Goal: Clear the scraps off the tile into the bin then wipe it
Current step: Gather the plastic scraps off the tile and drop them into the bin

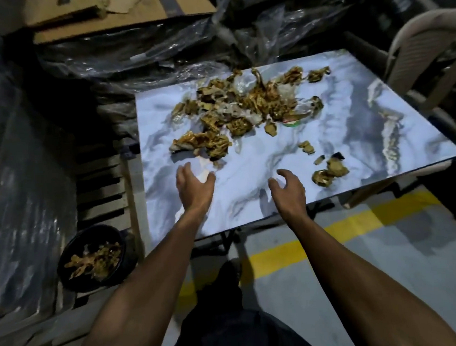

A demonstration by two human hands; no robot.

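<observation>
Scraps (245, 106) heaped mid-tile (376, 129) may spill onto the floor short of the bin (68, 258) down left, since left hand (195, 188) and right hand (287, 189) hover loosely spread, holding nothing.

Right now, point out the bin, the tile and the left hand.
bin (68, 247): head view, on its dark left rim.
tile (247, 172): head view, bare marbled surface between the hands.
left hand (195, 186): head view, back of the hand.

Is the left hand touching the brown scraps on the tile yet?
Apart. In the head view the left hand hovers open over the tile, and a strip of bare tile shows between its fingertips and the nearest scraps.
</observation>
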